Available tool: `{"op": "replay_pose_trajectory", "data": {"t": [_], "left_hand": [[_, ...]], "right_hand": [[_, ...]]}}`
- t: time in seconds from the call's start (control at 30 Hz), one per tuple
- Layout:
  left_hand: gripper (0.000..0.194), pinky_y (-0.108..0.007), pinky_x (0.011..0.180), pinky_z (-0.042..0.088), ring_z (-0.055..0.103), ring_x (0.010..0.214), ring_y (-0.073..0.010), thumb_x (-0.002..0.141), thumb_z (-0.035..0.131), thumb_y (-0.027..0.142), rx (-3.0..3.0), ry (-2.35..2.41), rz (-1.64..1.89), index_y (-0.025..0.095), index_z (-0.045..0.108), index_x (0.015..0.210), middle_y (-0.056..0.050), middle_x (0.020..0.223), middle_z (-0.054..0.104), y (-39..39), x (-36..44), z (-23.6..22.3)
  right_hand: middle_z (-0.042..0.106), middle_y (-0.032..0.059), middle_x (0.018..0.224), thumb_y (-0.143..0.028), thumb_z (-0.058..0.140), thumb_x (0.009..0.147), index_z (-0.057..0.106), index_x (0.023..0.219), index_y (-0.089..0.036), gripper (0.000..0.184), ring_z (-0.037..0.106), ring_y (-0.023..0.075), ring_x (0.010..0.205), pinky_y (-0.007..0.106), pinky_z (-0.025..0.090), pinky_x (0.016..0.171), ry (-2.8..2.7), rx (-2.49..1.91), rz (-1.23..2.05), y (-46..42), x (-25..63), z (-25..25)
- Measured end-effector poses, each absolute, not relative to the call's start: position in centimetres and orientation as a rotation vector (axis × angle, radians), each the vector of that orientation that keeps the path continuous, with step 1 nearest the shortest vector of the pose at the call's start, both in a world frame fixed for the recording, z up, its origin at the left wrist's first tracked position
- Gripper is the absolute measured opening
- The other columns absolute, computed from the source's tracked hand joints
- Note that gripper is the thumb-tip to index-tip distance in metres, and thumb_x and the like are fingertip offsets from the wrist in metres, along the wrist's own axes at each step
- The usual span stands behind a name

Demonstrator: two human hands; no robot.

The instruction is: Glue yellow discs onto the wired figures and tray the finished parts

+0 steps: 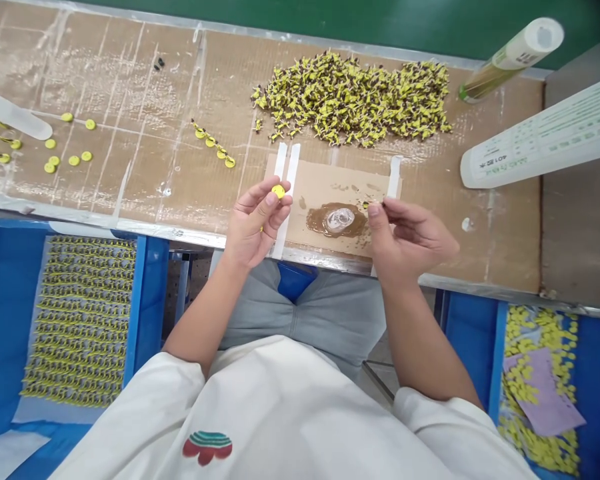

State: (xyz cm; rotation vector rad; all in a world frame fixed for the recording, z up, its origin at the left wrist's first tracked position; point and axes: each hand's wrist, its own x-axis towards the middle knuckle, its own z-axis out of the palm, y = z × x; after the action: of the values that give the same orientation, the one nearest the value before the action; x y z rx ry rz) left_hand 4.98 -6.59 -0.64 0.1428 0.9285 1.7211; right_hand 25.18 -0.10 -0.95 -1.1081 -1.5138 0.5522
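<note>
My left hand (256, 222) is raised over the near table edge, its fingertips pinched on a small yellow disc (279, 191). My right hand (405, 239) is closed, with thumb and forefinger pinching a tiny yellow-and-black piece (367, 205). Between the hands a taped cardboard patch (325, 183) carries a brown glue puddle (338, 220). Behind it lies a big heap of yellow-and-black pieces (353, 99).
Loose yellow discs (67, 150) dot the table's left side, and a short row of joined pieces (214, 145) lies mid-table. White tubes (540, 143) lie at the right. A blue bin with rows of pieces (80, 310) sits lower left, a bin of yellow discs (537, 373) lower right.
</note>
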Motion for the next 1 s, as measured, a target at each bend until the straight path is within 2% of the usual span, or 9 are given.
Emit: {"op": "replay_pose_trajectory", "data": {"t": [0.13, 0.3, 0.47, 0.63, 0.77, 1.0], "left_hand": [[0.019, -0.014, 0.082, 0.059, 0.075, 0.093, -0.011, 0.081, 0.076, 0.015, 0.19, 0.905, 1.715, 0.023, 0.075, 0.098, 0.0, 0.108, 0.076, -6.5, 5.0, -0.5], [0.02, -0.017, 0.087, 0.058, 0.073, 0.103, -0.0139, 0.081, 0.075, 0.013, 0.167, 0.915, 1.705, 0.023, 0.075, 0.099, 0.0, 0.113, 0.075, -6.5, 5.0, -0.5], [0.017, -0.014, 0.083, 0.058, 0.074, 0.099, -0.013, 0.082, 0.076, 0.017, 0.205, 0.898, 1.712, 0.022, 0.075, 0.097, 0.0, 0.11, 0.075, -6.4, 5.0, -0.5], [0.017, -0.01, 0.083, 0.057, 0.074, 0.099, -0.0114, 0.08, 0.08, 0.024, 0.312, 0.915, 1.703, 0.025, 0.075, 0.096, 0.002, 0.109, 0.076, -6.4, 4.9, -0.8], [0.02, -0.01, 0.081, 0.058, 0.074, 0.097, -0.0105, 0.078, 0.081, 0.026, 0.378, 0.899, 1.705, 0.027, 0.076, 0.097, 0.003, 0.108, 0.076, -6.4, 4.8, -1.0], [0.015, -0.011, 0.082, 0.058, 0.074, 0.1, -0.0112, 0.081, 0.078, 0.024, 0.352, 0.914, 1.7, 0.026, 0.076, 0.096, 0.003, 0.109, 0.076, -6.4, 4.9, -0.8]], "right_hand": [[0.074, 0.0061, 0.084, -0.049, 0.072, 0.084, 0.075, 0.094, -0.026, 0.025, 0.071, 0.025, 0.079, 0.045, 0.06, 0.077, -1.665, -1.134, 0.434, -0.2, 25.6, -2.1], [0.072, 0.0047, 0.08, -0.047, 0.071, 0.084, 0.074, 0.096, -0.026, 0.024, 0.068, 0.0217, 0.069, 0.042, 0.061, 0.07, -1.738, -1.139, 0.462, -0.4, 25.7, -2.3], [0.074, 0.0037, 0.082, -0.04, 0.075, 0.082, 0.074, 0.1, -0.024, 0.023, 0.069, 0.0199, 0.069, 0.037, 0.06, 0.069, -1.631, -1.078, 0.487, -0.6, 25.4, -2.7], [0.073, 0.0007, 0.076, -0.025, 0.078, 0.08, 0.075, 0.093, -0.023, 0.014, 0.064, 0.0153, 0.059, 0.031, 0.056, 0.057, -1.702, -0.881, 0.371, 0.1, 25.4, -2.6], [0.074, -0.0003, 0.075, -0.015, 0.077, 0.079, 0.076, 0.095, -0.023, 0.019, 0.062, 0.0131, 0.057, 0.029, 0.053, 0.055, -1.731, -0.774, 0.362, 0.4, 25.4, -2.3], [0.074, 0.0, 0.074, -0.023, 0.077, 0.081, 0.076, 0.092, -0.022, 0.011, 0.063, 0.0145, 0.058, 0.031, 0.056, 0.057, -1.774, -0.853, 0.347, 0.3, 25.5, -2.6]]}}
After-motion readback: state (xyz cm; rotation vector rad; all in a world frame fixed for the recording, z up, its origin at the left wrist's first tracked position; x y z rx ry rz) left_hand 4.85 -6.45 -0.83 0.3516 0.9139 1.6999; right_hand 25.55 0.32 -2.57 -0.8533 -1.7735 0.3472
